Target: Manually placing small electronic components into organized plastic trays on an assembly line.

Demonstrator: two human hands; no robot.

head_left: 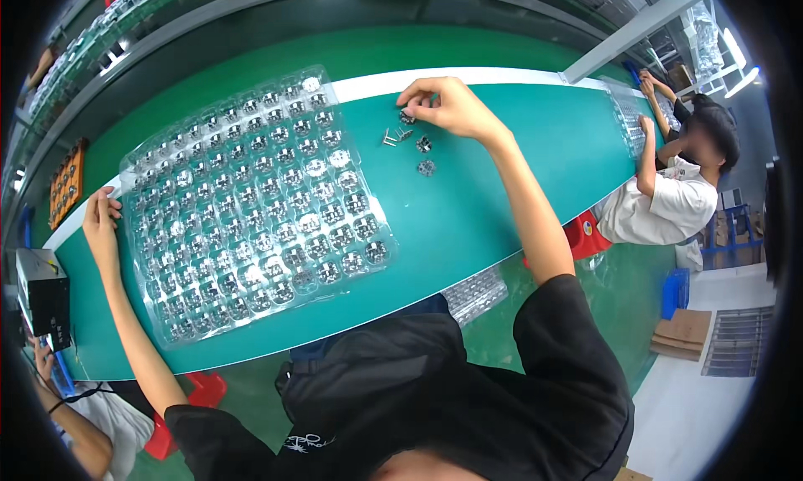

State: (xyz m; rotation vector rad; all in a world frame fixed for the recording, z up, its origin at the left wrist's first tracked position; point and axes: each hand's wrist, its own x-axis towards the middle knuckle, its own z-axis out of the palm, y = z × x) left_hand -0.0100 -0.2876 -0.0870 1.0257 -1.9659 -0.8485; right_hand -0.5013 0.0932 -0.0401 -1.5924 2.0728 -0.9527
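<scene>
A clear plastic blister tray [381, 205] lies on the green bench, its rows of pockets filled with small silver-and-black round parts. My right hand [452, 106] is over the bench beyond the tray's right side, thumb and fingers pinched on a small dark round part [407, 117], partly covered by the fingers. Close below it lie two loose metal pieces with thin pins [391, 138], a dark round part [423, 144] and a greyer round part [427, 168]. At the tray's left edge rests my left hand [101, 216], fingers loosely bent and apart, with nothing visible in them.
The green bench [468, 205] has a white far edge [468, 75]. A dark box-shaped device [43, 293] stands at the left end, near another person's hand [42, 357]. An orange tray [67, 184] sits beyond the bench. At right, a co-worker [669, 188] sits by another clear tray [629, 117].
</scene>
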